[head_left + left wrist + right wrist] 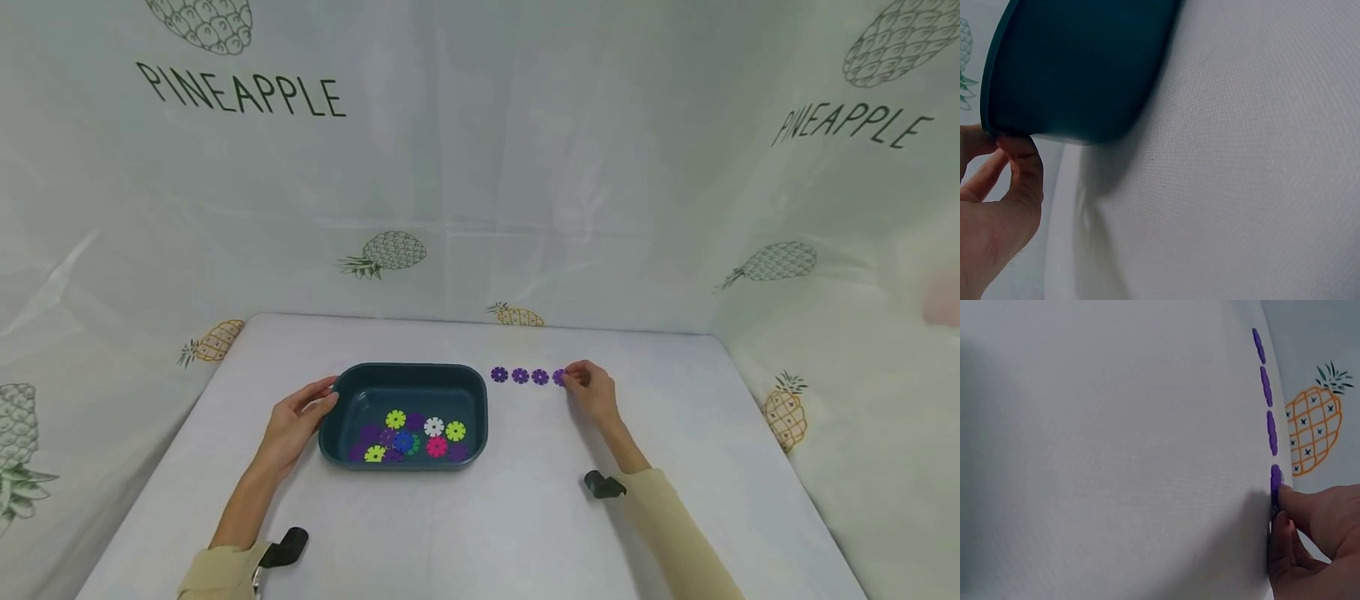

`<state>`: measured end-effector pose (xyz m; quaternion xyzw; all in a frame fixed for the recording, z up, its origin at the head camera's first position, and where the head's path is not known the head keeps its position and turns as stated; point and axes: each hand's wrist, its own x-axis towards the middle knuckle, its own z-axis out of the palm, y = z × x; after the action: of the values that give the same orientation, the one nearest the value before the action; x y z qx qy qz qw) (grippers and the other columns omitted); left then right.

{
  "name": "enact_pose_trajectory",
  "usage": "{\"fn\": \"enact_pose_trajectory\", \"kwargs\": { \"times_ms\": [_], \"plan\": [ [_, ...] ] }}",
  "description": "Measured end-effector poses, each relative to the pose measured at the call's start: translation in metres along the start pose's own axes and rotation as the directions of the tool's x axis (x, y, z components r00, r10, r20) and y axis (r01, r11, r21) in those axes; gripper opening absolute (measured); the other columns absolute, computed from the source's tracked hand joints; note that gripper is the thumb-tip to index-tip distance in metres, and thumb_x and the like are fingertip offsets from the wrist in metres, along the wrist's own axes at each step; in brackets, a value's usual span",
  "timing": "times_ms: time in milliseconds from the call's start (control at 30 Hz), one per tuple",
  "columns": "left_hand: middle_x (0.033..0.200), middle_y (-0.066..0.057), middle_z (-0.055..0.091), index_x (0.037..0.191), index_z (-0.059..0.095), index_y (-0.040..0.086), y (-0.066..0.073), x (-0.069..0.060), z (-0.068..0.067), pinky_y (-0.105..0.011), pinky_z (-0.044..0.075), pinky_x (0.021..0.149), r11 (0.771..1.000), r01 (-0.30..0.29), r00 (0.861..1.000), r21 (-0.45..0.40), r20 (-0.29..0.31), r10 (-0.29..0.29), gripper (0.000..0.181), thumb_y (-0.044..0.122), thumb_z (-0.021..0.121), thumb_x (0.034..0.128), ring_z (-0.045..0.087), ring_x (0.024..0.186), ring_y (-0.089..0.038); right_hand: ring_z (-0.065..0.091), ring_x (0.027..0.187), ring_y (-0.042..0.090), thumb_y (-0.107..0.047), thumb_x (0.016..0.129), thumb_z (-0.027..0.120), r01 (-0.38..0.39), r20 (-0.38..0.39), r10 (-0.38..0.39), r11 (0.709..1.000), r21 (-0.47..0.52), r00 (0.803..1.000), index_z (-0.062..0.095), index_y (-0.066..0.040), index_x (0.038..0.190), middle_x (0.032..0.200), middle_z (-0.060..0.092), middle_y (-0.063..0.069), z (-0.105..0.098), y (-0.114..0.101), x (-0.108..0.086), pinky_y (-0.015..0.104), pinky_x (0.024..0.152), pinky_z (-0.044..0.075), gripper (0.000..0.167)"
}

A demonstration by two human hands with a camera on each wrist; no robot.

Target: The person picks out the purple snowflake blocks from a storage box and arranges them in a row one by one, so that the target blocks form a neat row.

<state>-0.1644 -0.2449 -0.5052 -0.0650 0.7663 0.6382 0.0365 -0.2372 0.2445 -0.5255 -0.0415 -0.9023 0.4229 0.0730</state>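
Observation:
My left hand (294, 423) pinches the left rim of a dark teal tray (408, 366), thumb and fingers meeting at the edge in the left wrist view. Inside the tray lie several flower-shaped plastic discs, among them a yellow disc (395, 419), a white disc (433, 427), a pink disc (437, 447) and a blue disc (403, 441). To the tray's right, several purple discs run in a row on the table. My right hand (594, 392) pinches the rightmost purple disc (1275, 480), which lies flat or nearly so at the row's end.
A white cloth covers the table (525, 517). Behind it hangs a pale curtain (525, 167) printed with pineapples, which also comes down both sides. A black wrist device (603, 485) sits on the right forearm, and another black device (288, 547) on the left.

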Motion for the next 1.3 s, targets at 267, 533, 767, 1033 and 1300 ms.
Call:
{"fn": "enact_pose_trajectory", "kwargs": {
  "times_ms": [267, 533, 767, 1033, 1300],
  "plan": [
    [0.14, -0.014, 0.049, 0.154, 0.046, 0.006, 0.0, 0.0, 0.0, -0.013, 0.051, 0.086, 1.0, -0.002, 1.0, -0.002, 0.003, 0.002, 0.061, 0.036, 0.063, 0.1036, 0.06, 0.103, 0.001, 0.063, 0.096, 0.033, -0.003, 0.098, 0.068, 0.036, 0.007, -0.036, 0.999, -0.014, 0.999, 0.069, 0.006, 0.11, 0.103, 0.068, 0.021, 0.002, -0.001, 0.001, 0.038, 0.084, 0.052, 0.015],
    [0.14, -0.014, 0.049, 0.153, 0.047, 0.007, 0.0, 0.0, 0.001, -0.014, 0.051, 0.085, 1.0, 0.014, 1.0, -0.001, -0.005, -0.014, 0.059, 0.036, 0.063, 0.1037, 0.06, 0.102, 0.001, 0.064, 0.097, 0.033, -0.007, 0.101, 0.065, 0.063, 0.005, -0.063, 0.998, 0.005, 0.998, 0.069, 0.005, 0.112, 0.105, 0.069, 0.021, 0.0, 0.005, 0.0, 0.039, 0.085, 0.051, 0.016],
    [0.141, -0.014, 0.048, 0.153, 0.047, 0.007, 0.001, 0.001, 0.0, -0.014, 0.051, 0.084, 1.0, 0.019, 1.0, 0.016, -0.009, -0.019, 0.06, 0.036, 0.063, 0.1035, 0.059, 0.1, 0.002, 0.066, 0.1, 0.036, -0.006, 0.102, 0.062, 0.129, -0.011, -0.129, 0.991, 0.039, 0.992, 0.069, 0.005, 0.115, 0.111, 0.067, 0.023, -0.005, -0.006, -0.004, 0.047, 0.089, 0.055, 0.018],
    [0.142, -0.015, 0.047, 0.153, 0.047, 0.006, 0.005, -0.001, 0.001, -0.013, 0.051, 0.085, 1.0, 0.004, 1.0, 0.03, -0.002, -0.003, 0.062, 0.038, 0.063, 0.1033, 0.06, 0.105, -0.003, 0.067, 0.098, 0.034, -0.003, 0.1, 0.065, 0.248, 0.06, -0.25, 0.968, 0.046, 0.966, 0.069, 0.005, 0.113, 0.109, 0.067, 0.02, -0.006, -0.042, -0.008, 0.046, 0.087, 0.056, 0.015],
    [0.143, -0.014, 0.047, 0.154, 0.047, 0.006, 0.002, 0.001, 0.0, -0.013, 0.051, 0.085, 0.999, 0.018, 1.0, 0.026, 0.001, -0.018, 0.062, 0.038, 0.063, 0.103, 0.06, 0.106, -0.002, 0.067, 0.096, 0.027, -0.002, 0.099, 0.067, 0.401, 0.183, -0.402, 0.915, 0.048, 0.897, 0.069, 0.003, 0.112, 0.105, 0.068, 0.014, 0.0, -0.078, -0.016, 0.041, 0.086, 0.058, 0.015]
  ]
}}
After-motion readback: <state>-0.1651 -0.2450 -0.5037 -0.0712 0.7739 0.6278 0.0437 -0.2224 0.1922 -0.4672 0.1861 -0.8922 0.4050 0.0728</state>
